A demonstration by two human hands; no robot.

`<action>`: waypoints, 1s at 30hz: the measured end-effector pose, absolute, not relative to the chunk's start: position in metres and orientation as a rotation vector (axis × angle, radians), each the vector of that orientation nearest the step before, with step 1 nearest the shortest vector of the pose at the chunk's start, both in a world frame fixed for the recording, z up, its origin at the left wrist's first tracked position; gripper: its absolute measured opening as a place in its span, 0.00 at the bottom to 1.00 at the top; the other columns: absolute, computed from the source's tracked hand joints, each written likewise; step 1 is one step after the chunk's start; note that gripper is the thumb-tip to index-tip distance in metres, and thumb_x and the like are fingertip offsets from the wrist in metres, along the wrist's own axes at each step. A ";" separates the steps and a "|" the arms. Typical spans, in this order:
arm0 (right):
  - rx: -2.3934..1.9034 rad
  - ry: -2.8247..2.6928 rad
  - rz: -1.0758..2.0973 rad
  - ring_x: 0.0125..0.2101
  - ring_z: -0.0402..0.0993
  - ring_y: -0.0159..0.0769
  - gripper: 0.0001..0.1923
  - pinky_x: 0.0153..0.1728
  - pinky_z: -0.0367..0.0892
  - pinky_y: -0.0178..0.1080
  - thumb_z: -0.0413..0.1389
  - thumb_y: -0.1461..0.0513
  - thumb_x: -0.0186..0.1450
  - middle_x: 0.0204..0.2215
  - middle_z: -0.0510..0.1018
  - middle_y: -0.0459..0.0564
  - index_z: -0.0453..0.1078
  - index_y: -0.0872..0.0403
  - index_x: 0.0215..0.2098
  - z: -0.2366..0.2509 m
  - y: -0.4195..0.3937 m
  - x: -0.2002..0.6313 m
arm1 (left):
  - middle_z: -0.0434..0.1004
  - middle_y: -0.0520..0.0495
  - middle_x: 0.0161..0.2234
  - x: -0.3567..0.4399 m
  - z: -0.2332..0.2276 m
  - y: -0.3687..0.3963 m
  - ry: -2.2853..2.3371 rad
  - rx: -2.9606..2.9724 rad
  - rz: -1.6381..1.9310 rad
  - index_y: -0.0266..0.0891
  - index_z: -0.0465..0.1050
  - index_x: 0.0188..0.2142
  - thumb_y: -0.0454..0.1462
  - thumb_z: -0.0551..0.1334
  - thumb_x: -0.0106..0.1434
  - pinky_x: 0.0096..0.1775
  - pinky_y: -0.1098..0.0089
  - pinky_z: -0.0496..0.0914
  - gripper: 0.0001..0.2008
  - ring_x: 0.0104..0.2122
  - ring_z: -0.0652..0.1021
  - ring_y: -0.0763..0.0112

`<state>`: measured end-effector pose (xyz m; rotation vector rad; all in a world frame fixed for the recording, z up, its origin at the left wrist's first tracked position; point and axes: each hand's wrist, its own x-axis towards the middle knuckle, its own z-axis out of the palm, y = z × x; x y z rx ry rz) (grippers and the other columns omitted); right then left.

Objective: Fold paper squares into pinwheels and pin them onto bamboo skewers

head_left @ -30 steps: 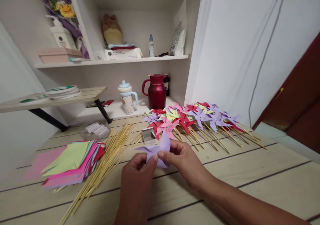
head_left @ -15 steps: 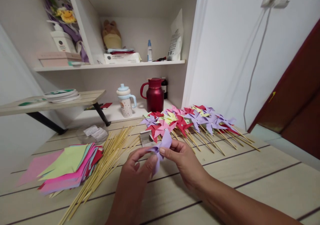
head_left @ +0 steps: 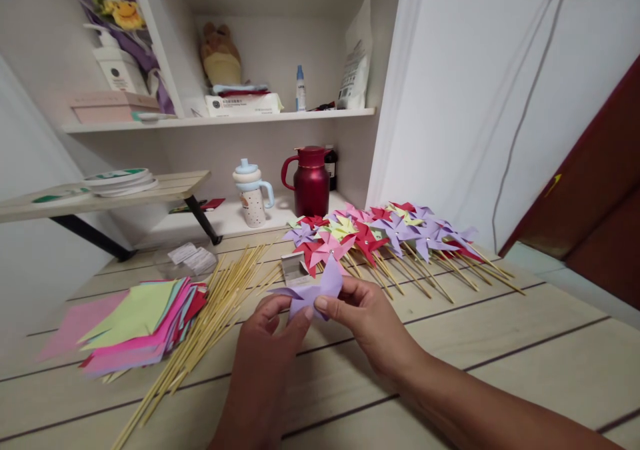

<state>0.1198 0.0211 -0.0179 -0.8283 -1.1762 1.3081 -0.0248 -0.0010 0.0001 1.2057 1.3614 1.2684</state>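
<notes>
Between my hands, above the table, is a purple paper pinwheel (head_left: 327, 282) with its blades folded toward the middle. My left hand (head_left: 273, 343) pinches its left side between thumb and fingers. On the other side, my right hand (head_left: 367, 317) grips it, the thumb pressed near the centre. No stick shows on this pinwheel. Just behind it lies a small open box (head_left: 295, 268). Finished-looking pinwheels (head_left: 367, 240) on sticks, in red, pink, purple and yellow, lie in a heap beyond my right hand. A bundle of thin wooden sticks (head_left: 220, 310) lies left of my left hand.
Coloured paper squares (head_left: 135, 323) are stacked at the left, with a clear container (head_left: 187, 260) behind them. A red jug (head_left: 311, 183) and a lidded cup (head_left: 253, 197) stand at the back. A small raised shelf (head_left: 180, 187) stands at the back left.
The pinwheel has been turned in my fingers, so its lower blade no longer hangs down and one points left. Both hands stay closed on it. The view has tilted slightly downward.
</notes>
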 end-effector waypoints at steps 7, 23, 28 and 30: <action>-0.863 -1.152 1.264 0.26 0.68 0.31 0.04 0.32 0.63 0.35 0.65 0.61 0.55 0.24 0.77 0.44 0.77 0.55 0.27 -0.019 0.019 0.119 | 0.82 0.47 0.35 -0.027 0.002 -0.003 1.384 1.272 1.285 0.41 0.80 0.29 0.45 0.68 0.52 0.43 0.66 0.67 0.11 0.38 0.77 0.60; -0.863 -1.172 1.269 0.30 0.69 0.33 0.08 0.36 0.64 0.37 0.65 0.59 0.55 0.27 0.77 0.46 0.77 0.55 0.30 -0.019 0.018 0.118 | 0.82 0.48 0.31 -0.021 0.001 -0.006 1.452 1.259 1.325 0.42 0.80 0.26 0.44 0.67 0.52 0.41 0.66 0.67 0.09 0.36 0.77 0.61; -0.871 -1.240 1.239 0.28 0.66 0.30 0.06 0.32 0.61 0.34 0.64 0.61 0.56 0.26 0.74 0.43 0.75 0.55 0.29 -0.024 0.024 0.116 | 0.81 0.49 0.29 -0.023 -0.003 -0.001 1.356 1.147 1.296 0.40 0.80 0.28 0.43 0.68 0.51 0.39 0.68 0.66 0.09 0.33 0.75 0.64; -0.856 -1.239 1.249 0.27 0.64 0.29 0.07 0.31 0.60 0.34 0.64 0.61 0.57 0.24 0.72 0.42 0.72 0.55 0.27 -0.028 0.027 0.115 | 0.79 0.49 0.27 -0.026 -0.004 0.003 1.382 1.120 1.286 0.39 0.80 0.26 0.43 0.68 0.51 0.36 0.70 0.66 0.09 0.31 0.73 0.66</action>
